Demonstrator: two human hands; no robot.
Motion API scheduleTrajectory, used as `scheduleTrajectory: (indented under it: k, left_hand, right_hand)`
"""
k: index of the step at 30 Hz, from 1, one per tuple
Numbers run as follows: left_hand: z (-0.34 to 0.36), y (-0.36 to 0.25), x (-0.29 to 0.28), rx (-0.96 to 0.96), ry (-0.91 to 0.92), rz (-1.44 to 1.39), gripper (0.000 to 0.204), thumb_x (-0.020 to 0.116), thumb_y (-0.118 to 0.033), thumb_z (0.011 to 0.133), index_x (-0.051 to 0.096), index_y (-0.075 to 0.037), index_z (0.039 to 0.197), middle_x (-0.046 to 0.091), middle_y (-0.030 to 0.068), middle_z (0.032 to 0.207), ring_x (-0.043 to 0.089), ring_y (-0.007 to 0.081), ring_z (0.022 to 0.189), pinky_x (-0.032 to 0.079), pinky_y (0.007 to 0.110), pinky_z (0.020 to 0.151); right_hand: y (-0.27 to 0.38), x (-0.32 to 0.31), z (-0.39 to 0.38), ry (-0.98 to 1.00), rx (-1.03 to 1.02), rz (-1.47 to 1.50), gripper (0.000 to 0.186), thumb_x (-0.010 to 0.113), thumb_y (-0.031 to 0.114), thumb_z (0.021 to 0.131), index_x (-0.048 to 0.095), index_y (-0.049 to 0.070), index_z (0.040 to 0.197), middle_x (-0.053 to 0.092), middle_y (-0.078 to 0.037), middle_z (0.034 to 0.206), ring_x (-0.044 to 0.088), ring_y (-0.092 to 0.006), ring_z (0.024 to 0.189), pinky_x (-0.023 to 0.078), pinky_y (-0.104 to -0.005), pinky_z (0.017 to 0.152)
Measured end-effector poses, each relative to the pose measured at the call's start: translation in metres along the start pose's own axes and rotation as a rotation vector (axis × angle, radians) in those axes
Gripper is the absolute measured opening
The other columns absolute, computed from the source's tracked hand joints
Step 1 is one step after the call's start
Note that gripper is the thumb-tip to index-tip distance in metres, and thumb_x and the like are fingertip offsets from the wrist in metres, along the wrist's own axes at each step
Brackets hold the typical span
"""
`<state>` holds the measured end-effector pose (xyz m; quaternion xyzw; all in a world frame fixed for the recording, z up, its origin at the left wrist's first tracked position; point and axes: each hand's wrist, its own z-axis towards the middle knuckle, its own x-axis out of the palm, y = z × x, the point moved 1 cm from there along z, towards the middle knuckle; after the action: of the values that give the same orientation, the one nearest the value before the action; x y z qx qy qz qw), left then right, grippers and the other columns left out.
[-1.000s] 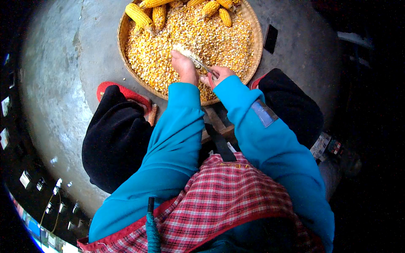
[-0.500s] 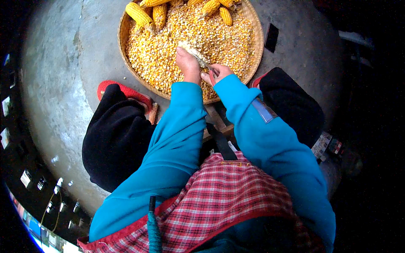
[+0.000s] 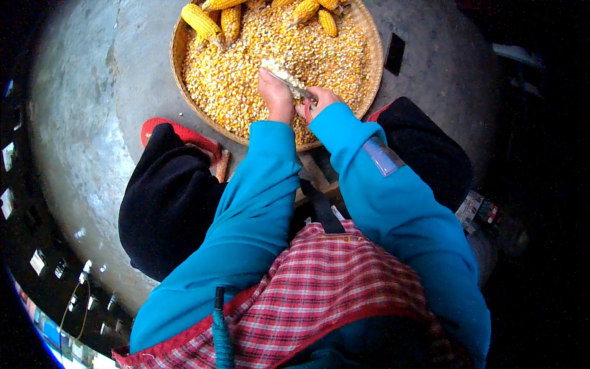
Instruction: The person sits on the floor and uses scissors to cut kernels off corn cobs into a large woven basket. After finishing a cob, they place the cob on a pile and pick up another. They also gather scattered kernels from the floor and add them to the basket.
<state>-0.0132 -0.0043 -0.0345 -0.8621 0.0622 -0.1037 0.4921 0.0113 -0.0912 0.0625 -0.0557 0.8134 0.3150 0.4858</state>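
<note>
Over the round woven basket, which is filled with loose yellow and white corn kernels, my two hands work close together. My left hand is closed around a pale corn cob, its far end showing past my fingers. In my right hand is a pair of scissors with red handles. The metal blades lie along the cob and point up to the left. My fingers partly hide both the cob and the scissors.
Several whole yellow corn ears lie at the basket's far edge. A black phone-like slab rests on the concrete floor right of the basket. A red shoe and a bare reddish cob are at the near left.
The scissors' blades have shifted slightly along the cob, and my right hand has moved a little up and right. My left hand keeps its hold on the cob.
</note>
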Motion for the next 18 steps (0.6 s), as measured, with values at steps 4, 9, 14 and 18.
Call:
scheduleTrajectory:
  k: [4,9,14,18]
  left_hand:
    - [0.005,0.0,0.001,-0.049,0.034,-0.069,0.048,0.024,-0.034,0.088,0.049,0.007,0.093,0.055,0.0184,0.086,0.05,0.0268,0.076,0.039,0.035,0.07]
    - [0.0,-0.004,-0.003,-0.158,-0.039,-0.121,0.046,0.023,-0.033,0.089,0.046,0.007,0.096,0.053,0.0177,0.091,0.048,0.0255,0.08,0.037,0.034,0.073]
    - [-0.003,0.008,0.001,0.037,0.11,0.049,0.046,0.024,-0.033,0.088,0.049,0.006,0.089,0.053,0.0186,0.082,0.049,0.0254,0.074,0.038,0.036,0.069]
    - [-0.013,-0.012,0.0,0.064,0.088,0.177,0.046,0.024,-0.033,0.088,0.049,0.006,0.087,0.054,0.0185,0.08,0.049,0.0258,0.072,0.038,0.036,0.068]
  right_hand:
    - [0.001,-0.002,0.006,0.087,0.044,-0.005,0.02,0.053,0.024,0.068,0.058,0.005,0.075,0.056,-0.019,0.071,0.054,-0.0364,0.069,0.044,-0.0425,0.062]
    - [0.004,-0.002,0.005,0.137,0.027,-0.051,0.02,0.058,0.022,0.065,0.058,0.004,0.073,0.056,-0.017,0.067,0.055,-0.0323,0.066,0.043,-0.0392,0.058]
    - [-0.006,0.002,0.015,0.173,0.113,0.018,0.019,0.053,0.022,0.068,0.057,0.004,0.071,0.055,-0.02,0.069,0.054,-0.0368,0.068,0.044,-0.0433,0.059]
    - [0.004,-0.002,0.013,0.101,0.1,-0.1,0.017,0.052,0.02,0.07,0.057,0.004,0.073,0.056,-0.019,0.068,0.054,-0.0364,0.066,0.043,-0.0416,0.057]
